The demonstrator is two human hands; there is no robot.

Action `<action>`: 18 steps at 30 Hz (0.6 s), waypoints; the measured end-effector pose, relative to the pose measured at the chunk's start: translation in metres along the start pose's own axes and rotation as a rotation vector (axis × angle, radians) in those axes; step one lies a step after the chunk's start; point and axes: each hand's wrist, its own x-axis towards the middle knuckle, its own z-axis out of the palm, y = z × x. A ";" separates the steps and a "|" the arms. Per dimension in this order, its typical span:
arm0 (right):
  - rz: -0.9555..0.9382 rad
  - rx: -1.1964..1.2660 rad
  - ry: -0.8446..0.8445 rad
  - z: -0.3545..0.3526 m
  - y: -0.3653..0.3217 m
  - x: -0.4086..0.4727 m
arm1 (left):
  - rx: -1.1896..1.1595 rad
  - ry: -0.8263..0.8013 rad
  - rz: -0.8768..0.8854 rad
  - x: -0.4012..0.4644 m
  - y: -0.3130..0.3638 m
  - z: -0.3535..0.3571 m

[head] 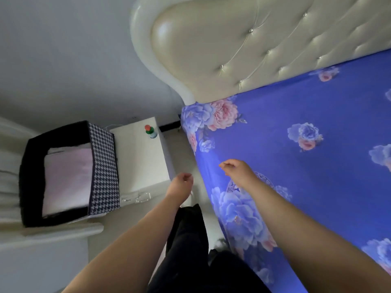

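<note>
**Hands hovering at the sheet's edge**

The blue flowered bedsheet is lying stretched over the bed. The right hand is hovering above its near edge and the left hand just off it, fingers curling loosely, gripping nothing. The cloth is probably soft and light, so pinching the edge should be working best.
</note>
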 end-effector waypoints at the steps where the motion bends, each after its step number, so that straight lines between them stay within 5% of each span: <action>1: 0.005 -0.029 -0.012 0.004 -0.006 0.022 | -0.019 -0.002 -0.012 0.022 0.005 -0.004; 18: -0.092 -0.459 -0.266 0.068 -0.049 0.350 | -0.353 -0.044 -0.250 0.304 0.043 -0.024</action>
